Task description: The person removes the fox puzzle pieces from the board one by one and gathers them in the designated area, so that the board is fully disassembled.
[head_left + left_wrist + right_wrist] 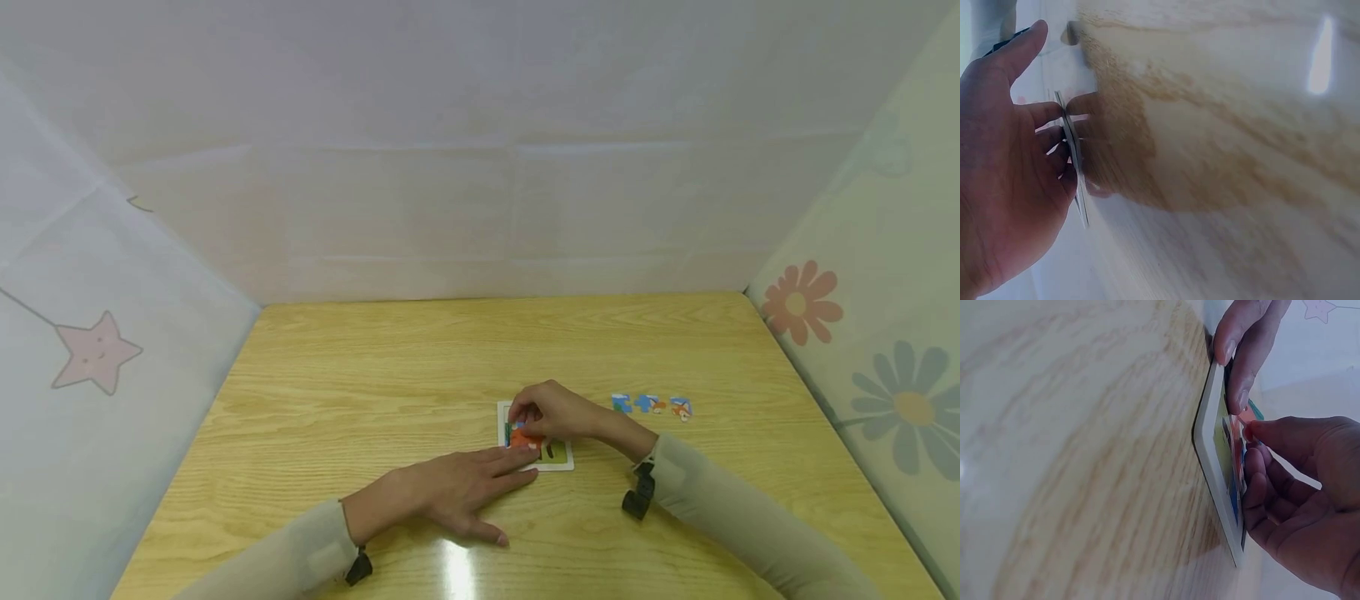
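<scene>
1. The step in hand seemed to be the fitting of a small red jigsaw piece (1249, 414) into a white-edged puzzle board (1207, 450), which lay on the wooden table (360, 358), below the fingertips of both hands.
2. The right hand (555, 410) was narrow: its thumb and fingertips pinched this piece over the board. Whether the piece was already seated I could not tell, since the fingers covered it.
3. The left hand (468, 483) had almost straight fingers and gripped nothing. Its fingertips rested on the near side of the board, probably for steadying it; its thumb stood apart.
4. Outward of the right hand, beyond its wrist, lay the blue-and-green piece (622, 402), the blue-and-orange piece (645, 403) and the fox-face piece (681, 407), not yet placed.
5. In my judgement, the next move called for matching the edges and pressing the piece flat, with the left fingers preventing a slide of the board.
</scene>
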A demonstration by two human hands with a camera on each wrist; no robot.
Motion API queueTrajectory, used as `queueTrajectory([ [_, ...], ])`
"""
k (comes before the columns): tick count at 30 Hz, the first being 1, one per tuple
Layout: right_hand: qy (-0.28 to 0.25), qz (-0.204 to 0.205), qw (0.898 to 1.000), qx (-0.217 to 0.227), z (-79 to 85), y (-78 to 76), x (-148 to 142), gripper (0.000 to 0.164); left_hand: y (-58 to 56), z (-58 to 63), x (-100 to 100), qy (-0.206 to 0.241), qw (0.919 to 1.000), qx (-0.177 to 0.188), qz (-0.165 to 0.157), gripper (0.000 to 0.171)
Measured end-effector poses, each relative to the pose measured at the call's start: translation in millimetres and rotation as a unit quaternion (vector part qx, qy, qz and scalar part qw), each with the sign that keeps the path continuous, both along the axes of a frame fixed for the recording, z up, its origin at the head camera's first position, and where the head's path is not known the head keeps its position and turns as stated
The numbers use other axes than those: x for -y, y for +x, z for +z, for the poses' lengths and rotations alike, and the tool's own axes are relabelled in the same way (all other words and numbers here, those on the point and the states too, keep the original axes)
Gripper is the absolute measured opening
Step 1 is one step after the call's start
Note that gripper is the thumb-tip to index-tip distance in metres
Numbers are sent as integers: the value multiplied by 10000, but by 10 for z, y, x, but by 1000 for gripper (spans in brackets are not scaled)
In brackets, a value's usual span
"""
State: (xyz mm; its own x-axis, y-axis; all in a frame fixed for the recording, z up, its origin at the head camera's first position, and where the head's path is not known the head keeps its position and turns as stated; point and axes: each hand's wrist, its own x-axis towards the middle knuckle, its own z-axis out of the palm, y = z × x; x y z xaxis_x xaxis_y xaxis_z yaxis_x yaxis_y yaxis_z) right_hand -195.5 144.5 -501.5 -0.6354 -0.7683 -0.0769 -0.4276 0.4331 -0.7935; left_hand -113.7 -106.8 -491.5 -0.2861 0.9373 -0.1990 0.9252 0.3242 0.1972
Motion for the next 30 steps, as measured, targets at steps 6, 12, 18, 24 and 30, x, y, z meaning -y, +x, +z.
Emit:
queueTrajectory([
  [6, -235, 13, 9996, 172, -39, -23, -21, 13, -2, -5, -11, 24, 10000, -37, -54, 90],
  [12, -409, -23, 9983, 422, -26, -24, -45, 12, -4, 3, -20, -38, 9999, -103, -123, 90],
  [18, -425, -222, 9978, 469, 7, -23, -63, 13, 5, 8, -24, -82, 9996, -228, -149, 91],
  [24, -515, -312, 9966, 562, 19, -53, -112, 14, 15, 9, -25, -115, 9993, -311, -149, 91],
  [30, -776, -332, 9945, 614, 32, -83, -223, 16, 9, 13, -29, -84, 9995, -297, -116, 90],
])
